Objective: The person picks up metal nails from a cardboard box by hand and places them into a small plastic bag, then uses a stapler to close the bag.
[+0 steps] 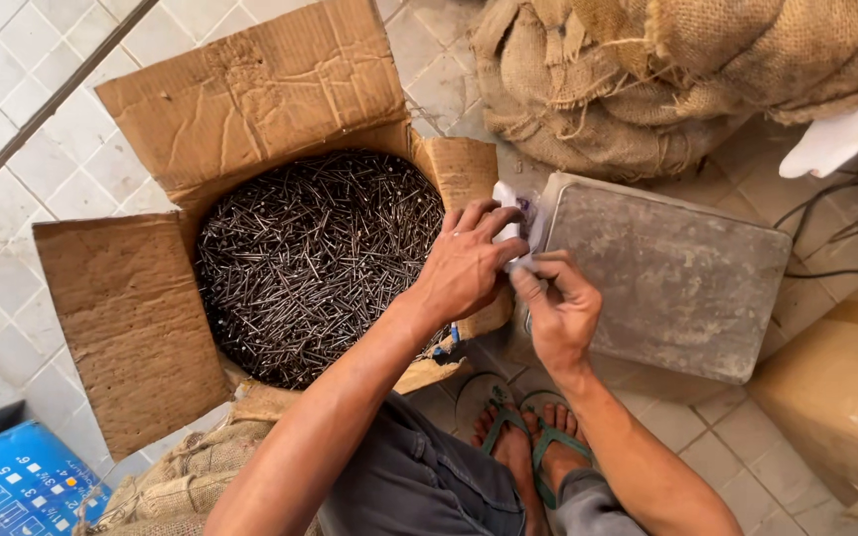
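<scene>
Both hands pinched a small clear plastic bag (pixel 516 220) — left hand (pixel 464 263) at 9 o'clock, right hand (pixel 560 313) at 5 — nail box (pixel 131 328) left.

plastic bag (pixel 514 213): mostly hidden by hands | burlap sacks (pixel 647 69): cut off at top edge

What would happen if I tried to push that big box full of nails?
The cardboard box would probably hardly budge: it is heaped with metal nails, so likely very heavy. Its flaps look creased and soft, so they may bend or tear rather than move it. Loose nails could shift and prick, since many lie pointing every way.
</scene>
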